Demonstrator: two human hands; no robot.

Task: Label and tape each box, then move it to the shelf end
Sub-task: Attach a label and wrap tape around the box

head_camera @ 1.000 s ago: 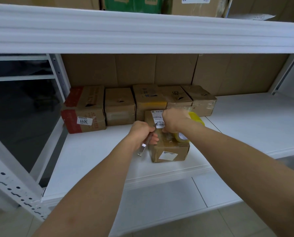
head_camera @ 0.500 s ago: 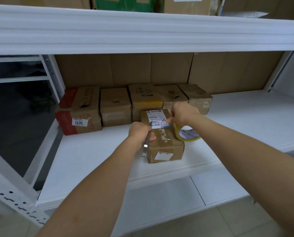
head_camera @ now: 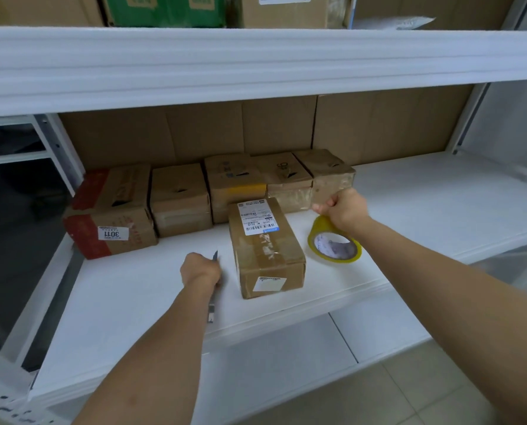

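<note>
A small brown cardboard box (head_camera: 266, 250) lies on the white shelf (head_camera: 133, 289), with a white printed label on its far top and clear tape along its seam. My left hand (head_camera: 199, 268) is left of the box and grips a thin metal utility knife (head_camera: 212, 311), whose ends stick out above and below the fist. My right hand (head_camera: 342, 207) is right of the box, apart from it, and holds a roll of yellow tape (head_camera: 334, 243) by its upper rim. The roll hangs just over the shelf.
A row of several taped brown boxes (head_camera: 179, 200) stands against the cardboard back wall; the leftmost (head_camera: 111, 216) has red bands and a 3011 sticker. The upper shelf beam (head_camera: 256, 65) hangs overhead. The shelf runs on to the right (head_camera: 440, 197).
Both hands have come off the box. My left hand moved left and down with the knife; my right hand drew the tape roll away to the right.
</note>
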